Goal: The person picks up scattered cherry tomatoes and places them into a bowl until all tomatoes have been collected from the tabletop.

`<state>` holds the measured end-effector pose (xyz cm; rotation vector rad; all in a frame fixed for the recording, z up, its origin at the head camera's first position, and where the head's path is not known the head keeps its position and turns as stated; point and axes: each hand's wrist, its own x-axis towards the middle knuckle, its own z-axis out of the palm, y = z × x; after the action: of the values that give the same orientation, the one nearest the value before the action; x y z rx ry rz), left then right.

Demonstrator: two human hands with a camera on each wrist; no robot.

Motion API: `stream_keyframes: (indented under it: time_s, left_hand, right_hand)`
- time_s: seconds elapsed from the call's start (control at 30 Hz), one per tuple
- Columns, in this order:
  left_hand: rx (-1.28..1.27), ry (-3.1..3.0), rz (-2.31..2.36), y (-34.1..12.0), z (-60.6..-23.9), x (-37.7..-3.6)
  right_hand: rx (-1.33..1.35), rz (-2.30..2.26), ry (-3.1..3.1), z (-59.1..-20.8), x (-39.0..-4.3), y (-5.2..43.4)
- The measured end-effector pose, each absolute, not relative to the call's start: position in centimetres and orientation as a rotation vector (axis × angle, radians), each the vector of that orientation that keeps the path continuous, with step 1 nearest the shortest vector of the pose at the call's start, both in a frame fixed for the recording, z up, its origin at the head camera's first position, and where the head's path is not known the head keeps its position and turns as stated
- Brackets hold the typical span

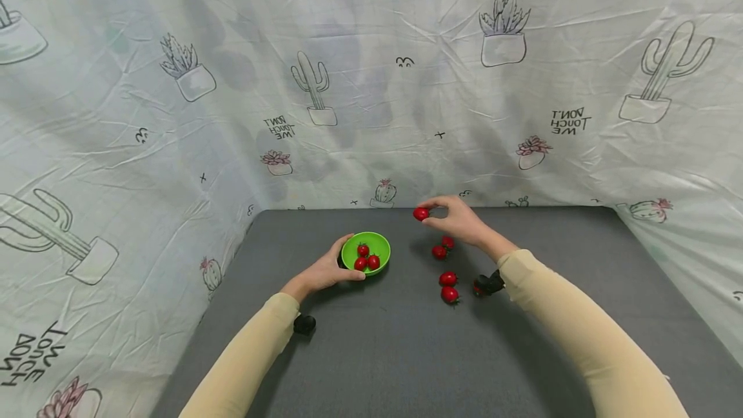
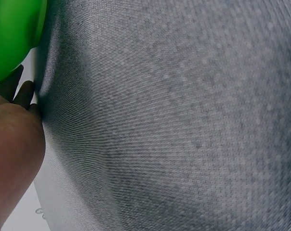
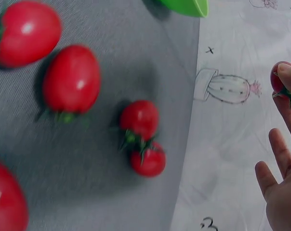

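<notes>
Left wrist view is mostly grey cloth, tbh: the bowl (image 2: 13,36) is chopped off by the top-left corner so only a green slab of its wall shows, and the left hand (image 2: 13,159) runs off the left and bottom edges, with just a couple of fingertips poking up in shadow under the bowl. Right wrist view is soft and blurry all over. The tomato (image 3: 282,79) in the right hand (image 3: 280,192) is half covered by a fingertip, and that hand is cut by the right and bottom edges. Another tomato (image 3: 6,204) gets clipped at bottom left. In the head view one tomato (image 1: 448,241) sits partly behind the right hand.
</notes>
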<state>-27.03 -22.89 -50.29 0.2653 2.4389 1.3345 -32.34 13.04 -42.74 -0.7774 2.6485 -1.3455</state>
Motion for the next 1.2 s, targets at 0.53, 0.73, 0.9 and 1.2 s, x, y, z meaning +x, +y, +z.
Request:
stream_keyframes:
  time_s: [0.53,0.73,0.9,1.2]
  left_hand:
    - [0.267,2.460,1.326,-22.9,-50.5,-27.1]
    - [0.264,2.447,1.342,-22.9,-50.5,-27.1]
    - [0.257,2.447,1.342,-22.8,-50.4,-27.0]
    - [0.238,2.443,1.335,-22.6,-50.1,-26.8]
  right_hand:
    - [-0.776,-1.355,2.589,-43.8,-33.4,8.8]
    - [-0.777,-1.359,2.567,-44.3,-33.7,7.8]
    - [-0.785,-1.378,2.549,-44.5,-33.6,7.0]
    - [-0.784,-1.396,2.494,-44.6,-33.5,5.9]
